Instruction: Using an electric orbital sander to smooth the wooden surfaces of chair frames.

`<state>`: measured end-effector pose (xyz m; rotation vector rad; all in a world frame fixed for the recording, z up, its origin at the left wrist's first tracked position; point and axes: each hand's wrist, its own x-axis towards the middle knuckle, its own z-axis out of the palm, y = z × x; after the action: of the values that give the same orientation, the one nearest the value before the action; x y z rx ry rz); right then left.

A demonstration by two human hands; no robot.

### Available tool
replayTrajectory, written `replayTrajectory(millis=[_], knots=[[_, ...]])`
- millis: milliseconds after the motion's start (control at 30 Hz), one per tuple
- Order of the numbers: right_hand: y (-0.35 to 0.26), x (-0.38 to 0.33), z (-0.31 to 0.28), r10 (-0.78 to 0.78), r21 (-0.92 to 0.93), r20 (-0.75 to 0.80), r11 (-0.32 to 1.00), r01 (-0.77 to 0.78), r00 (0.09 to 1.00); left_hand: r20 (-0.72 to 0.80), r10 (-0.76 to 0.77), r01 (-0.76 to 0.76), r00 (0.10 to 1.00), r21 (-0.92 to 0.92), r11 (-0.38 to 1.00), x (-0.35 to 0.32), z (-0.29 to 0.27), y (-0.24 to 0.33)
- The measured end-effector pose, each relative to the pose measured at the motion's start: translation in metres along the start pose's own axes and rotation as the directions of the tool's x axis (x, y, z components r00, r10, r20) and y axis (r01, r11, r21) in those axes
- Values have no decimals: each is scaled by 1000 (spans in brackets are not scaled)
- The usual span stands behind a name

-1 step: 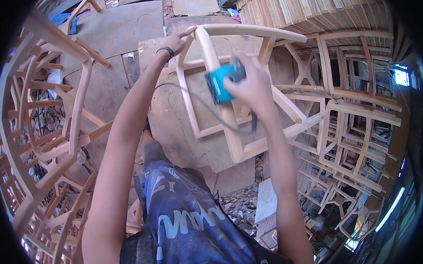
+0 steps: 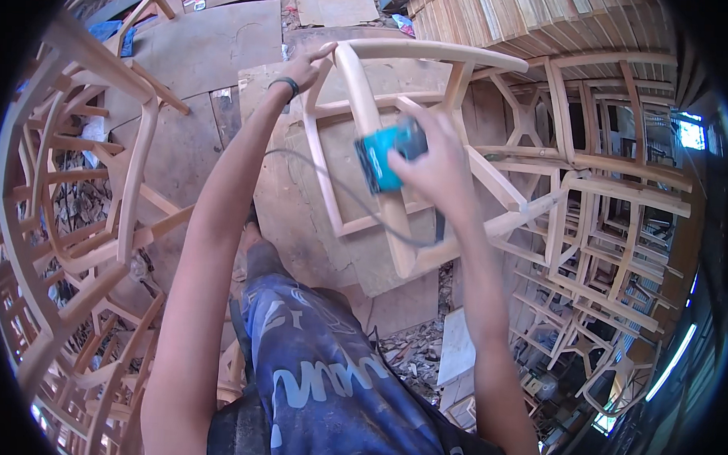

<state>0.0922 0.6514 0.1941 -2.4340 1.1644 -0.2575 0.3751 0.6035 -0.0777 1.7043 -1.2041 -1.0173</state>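
A pale, unfinished wooden chair frame (image 2: 354, 87) lies tilted in front of me, its long rounded rail running from the far left corner toward me. At that far corner my left hand (image 2: 305, 68) grips the frame, fingers over the wood and a dark band on the wrist. A teal and black power sander (image 2: 380, 158) rests against the middle of the rail. My right hand (image 2: 437, 162), slightly blurred, is wrapped around the sander's top. Its dark cord (image 2: 345, 193) loops below the tool across the frame.
Under the chair frame is a worn plywood sheet (image 2: 300, 209). Wooden chair frames (image 2: 141, 180) crowd the left side, and more stacked frames (image 2: 556, 114) fill the right. Wood slats (image 2: 499, 24) are piled at the far right. Scraps (image 2: 416, 346) litter the floor near me.
My right hand and the sander have slid a little toward me along the rail. My left hand keeps its place on the corner.
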Motion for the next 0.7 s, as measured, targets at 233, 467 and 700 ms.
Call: replayTrajectory(millis=[233, 467, 700], knots=[[2, -144, -20, 10, 42, 65, 999, -13, 998, -184, -84, 38, 979, -241, 970, -46, 25, 20], [30, -65, 5, -12, 165, -63, 986, 22, 998, 124, -302, 245, 945, -882, 404, -84, 68, 60], [30, -67, 1, 35, 208, -21, 978, -30, 999, 18, -345, 233, 938, -771, 593, -89, 71, 72]])
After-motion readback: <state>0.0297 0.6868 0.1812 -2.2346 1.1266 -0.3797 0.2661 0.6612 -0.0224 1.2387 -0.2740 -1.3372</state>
